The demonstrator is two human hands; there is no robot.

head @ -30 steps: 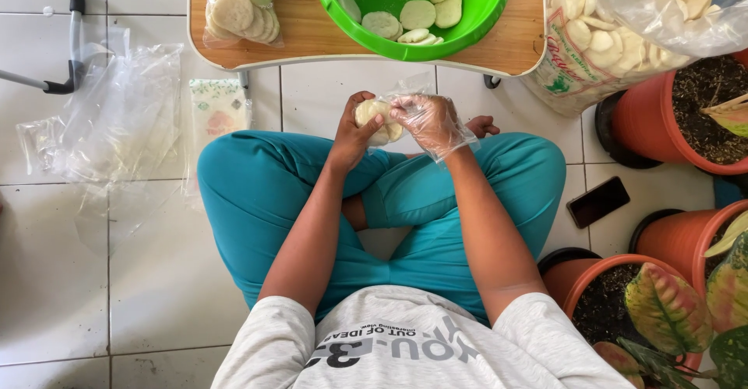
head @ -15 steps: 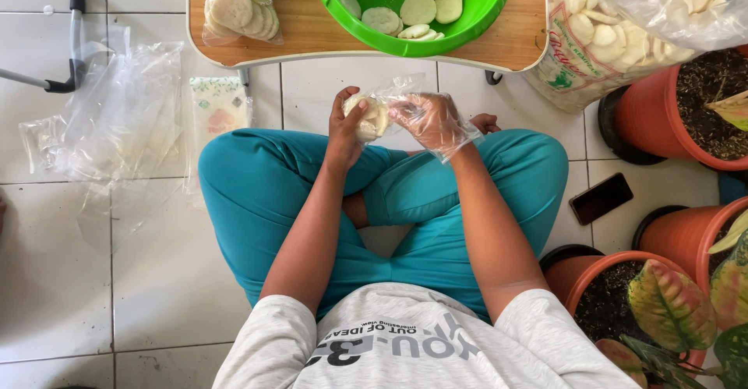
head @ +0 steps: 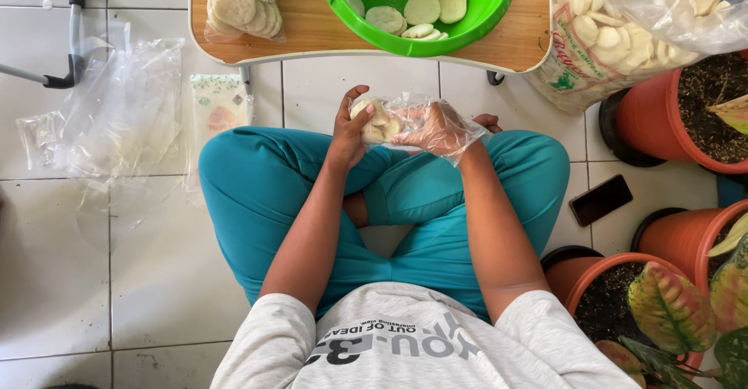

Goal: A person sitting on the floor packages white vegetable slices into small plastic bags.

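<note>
Left hand and gloved right hand hold bagged crackers

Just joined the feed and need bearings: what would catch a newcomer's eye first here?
The bright green bowl of pale round crackers on the wooden board at top centre stands out. Below it, the left hand and the plastic-covered right hand hold a small bag of crackers above crossed teal-clad legs.
</note>
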